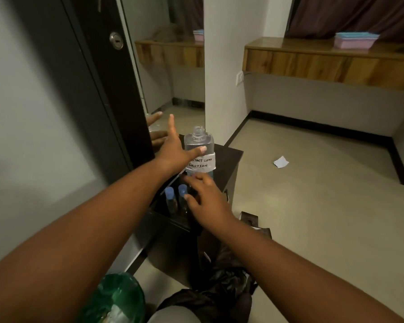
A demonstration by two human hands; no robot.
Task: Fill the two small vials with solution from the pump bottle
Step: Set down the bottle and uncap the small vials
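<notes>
A white handwritten label (201, 163) wrapped around the clear bottle (198, 142) reads "NTACT LENS SOLUTION" (its first letters are hidden behind a hand); nothing else is legible.

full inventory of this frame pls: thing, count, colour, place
bottle: 1, clear, uncapped, white handwritten label, on the dark stand
vials: 2, clear with blue caps, upright side by side on the stand, in front of the bottle
stand: 1, black, beside the mirror
mirror: 1, dark frame, left of the stand
box: 1, pink with blue lid, on the wooden shelf far right
paper scrap: 1, white, on the floor
bin: 1, green, bottom edge
left hand: 1, open, thumb on the bottle
right hand: 1, open, by the vials
</notes>
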